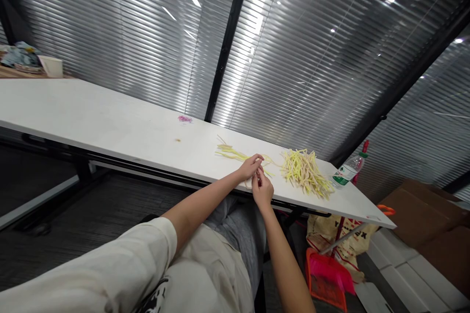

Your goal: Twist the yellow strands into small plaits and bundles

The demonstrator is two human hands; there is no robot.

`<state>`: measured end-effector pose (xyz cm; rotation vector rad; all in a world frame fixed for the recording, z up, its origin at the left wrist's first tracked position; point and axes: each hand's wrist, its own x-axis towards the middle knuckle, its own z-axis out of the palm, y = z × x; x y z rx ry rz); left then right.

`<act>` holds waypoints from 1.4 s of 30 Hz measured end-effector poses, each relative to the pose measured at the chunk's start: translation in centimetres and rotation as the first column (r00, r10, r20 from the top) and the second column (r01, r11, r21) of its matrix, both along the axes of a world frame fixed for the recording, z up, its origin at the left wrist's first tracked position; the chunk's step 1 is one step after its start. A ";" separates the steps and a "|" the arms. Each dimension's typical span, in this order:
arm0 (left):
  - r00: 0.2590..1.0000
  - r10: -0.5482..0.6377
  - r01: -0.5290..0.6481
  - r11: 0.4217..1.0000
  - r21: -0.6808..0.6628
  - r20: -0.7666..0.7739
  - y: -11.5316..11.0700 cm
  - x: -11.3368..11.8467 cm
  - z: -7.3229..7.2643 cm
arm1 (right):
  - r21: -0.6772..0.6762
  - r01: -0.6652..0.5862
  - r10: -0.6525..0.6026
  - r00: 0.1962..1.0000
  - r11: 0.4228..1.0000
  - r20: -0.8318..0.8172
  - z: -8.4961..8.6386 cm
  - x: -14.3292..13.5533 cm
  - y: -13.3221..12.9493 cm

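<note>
My left hand (pixel 251 168) and my right hand (pixel 263 190) meet over the table's front edge, fingers closed and fingertips together. A thin pale strip (pixel 248 184) shows just beneath them and seems to be pinched there; the fingers hide most of it. Left of the hands lies a small bunch of long, thin yellow strips (pixel 231 152), partly behind my left hand. To the right is a large loose pile of similar yellow and cream strips (pixel 304 172). What the strips are made of I cannot tell.
The white table (pixel 110 122) runs along slatted blinds. A plastic bottle (pixel 348 171) with a green-and-red top stands at the right end. Farther left lies a small pink heap (pixel 184 119); a white cup (pixel 52 66) stands beyond. A red dustpan (pixel 326 279) and cardboard boxes (pixel 422 210) are at right.
</note>
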<state>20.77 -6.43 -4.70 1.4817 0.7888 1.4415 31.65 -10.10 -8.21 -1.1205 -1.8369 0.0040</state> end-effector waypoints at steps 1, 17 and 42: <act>1.000 -0.001 0.001 1.000 0.004 -0.002 0.0 0.0 0.0 | 0.000 0.000 0.000 1.000 1.000 0.001 0.0 0.0 0.0; 0.999 0.004 -0.004 1.000 0.010 -0.044 -0.2 -0.1 0.2 | -0.005 0.011 -0.011 1.000 1.000 0.023 -0.1 0.0 0.0; 0.984 0.074 -0.073 0.997 0.016 -0.161 -0.4 -0.1 0.4 | 0.070 0.056 -0.064 0.993 0.996 0.103 -0.7 0.0 0.1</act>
